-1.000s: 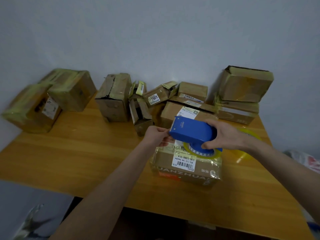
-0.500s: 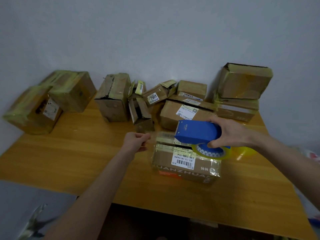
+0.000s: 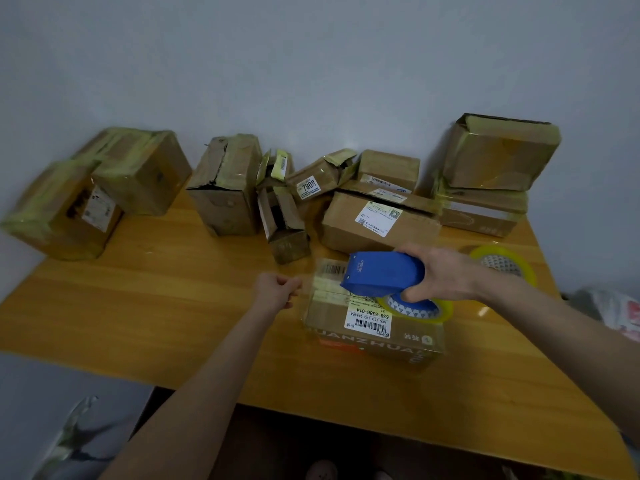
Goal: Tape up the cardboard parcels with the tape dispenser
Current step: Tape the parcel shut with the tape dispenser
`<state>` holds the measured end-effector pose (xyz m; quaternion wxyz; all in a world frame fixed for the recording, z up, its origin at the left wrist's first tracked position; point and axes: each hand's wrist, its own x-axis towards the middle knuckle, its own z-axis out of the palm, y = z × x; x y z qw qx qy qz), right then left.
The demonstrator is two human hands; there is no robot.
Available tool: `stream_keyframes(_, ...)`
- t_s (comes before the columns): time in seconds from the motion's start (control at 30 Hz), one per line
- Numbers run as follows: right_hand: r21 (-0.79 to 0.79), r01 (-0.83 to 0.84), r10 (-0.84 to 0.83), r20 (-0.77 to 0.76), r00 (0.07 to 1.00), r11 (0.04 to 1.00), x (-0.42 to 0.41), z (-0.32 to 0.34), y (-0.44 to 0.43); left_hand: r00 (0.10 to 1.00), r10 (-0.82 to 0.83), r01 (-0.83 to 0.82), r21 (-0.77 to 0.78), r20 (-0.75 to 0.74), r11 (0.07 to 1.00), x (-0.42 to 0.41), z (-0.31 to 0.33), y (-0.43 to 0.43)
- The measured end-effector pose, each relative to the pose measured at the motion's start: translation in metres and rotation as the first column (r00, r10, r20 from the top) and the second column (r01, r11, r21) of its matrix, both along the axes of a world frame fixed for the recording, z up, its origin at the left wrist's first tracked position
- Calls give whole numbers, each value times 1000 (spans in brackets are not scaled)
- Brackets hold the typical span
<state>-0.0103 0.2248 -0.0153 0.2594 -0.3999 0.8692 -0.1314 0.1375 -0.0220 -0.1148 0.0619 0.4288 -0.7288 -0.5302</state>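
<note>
We see the right hand [image 3: 440,277] wrapped around the blue tape dispenser [image 3: 382,277], thumb on top and fingers [image 3: 414,296] curled underneath its body. The dispenser sits over the far right part of a cardboard parcel [image 3: 381,341]. Its yellowish tape roll [image 3: 417,309] hangs at the parcel's top face; we cannot tell whether roll and cardboard touch. The parcel lies flat on the tabletop [image 3: 156,306], right of the middle and nearer to us than the other boxes. It has a white barcode label [image 3: 367,318] on top and large printed letters along its near side.

The left hand [image 3: 275,289] is just left of the parcel. Its fingers are closed in a pinch on the end of a clear tape strip [image 3: 320,284], which runs from the dispenser's front across the parcel's far left corner to that hand. The strip is faint and hard to trace along its whole length.

A spare tape roll [image 3: 502,266] lies flat on the tabletop behind the right wrist. Along the far edge, against the wall [image 3: 311,64], stand the other parcels: two tape-wrapped ones [image 3: 142,174] leaning together at the far left, a torn upright box [image 3: 227,188], a small open box [image 3: 287,230], a flat box [image 3: 346,226] with a white label, and a stack of two [image 3: 498,157] at the far right.
</note>
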Motion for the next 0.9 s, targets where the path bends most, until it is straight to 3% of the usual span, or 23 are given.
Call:
stream_keyframes(0.27,7,2,-2,-17,1000,1000,3,-5,-3,970,-150,172,-107,189,979,-8,-30,14)
stream_keyframes(0.4,-3,6,-6,-24,1000,1000,3,-5,-4,803,-243,417,-222,544,881,5,-32,5)
stream_keyframes(0.43,-12,6,-7,-23,1000,1000,3,-6,-4,825,-210,411,-302,524,860,9,-32,5)
stream_keyframes(0.5,-20,-1,1,-24,1000,1000,2,-6,-5,939,-167,303,-493,300,816,11,-21,11)
stream_keyframes(0.57,-18,-15,14,-23,1000,1000,1,-6,-7,948,-292,306,-620,128,722,7,-7,25)
stream_keyframes(0.6,-19,-18,18,-22,1000,1000,0,-6,-7,897,-418,407,-637,144,655,5,-1,34)
stream_keyframes(0.7,-29,-37,36,-33,999,999,0,-6,-6,618,-661,765,-519,425,382,10,0,63)
stream_keyframes(0.77,-33,-78,75,-85,994,996,-1,-5,-6,535,-616,834,-479,578,274,13,-6,67)
stream_keyframes(0.9,-8,-129,127,-142,982,992,-5,0,-6,533,-535,837,-501,655,220,12,-6,68)
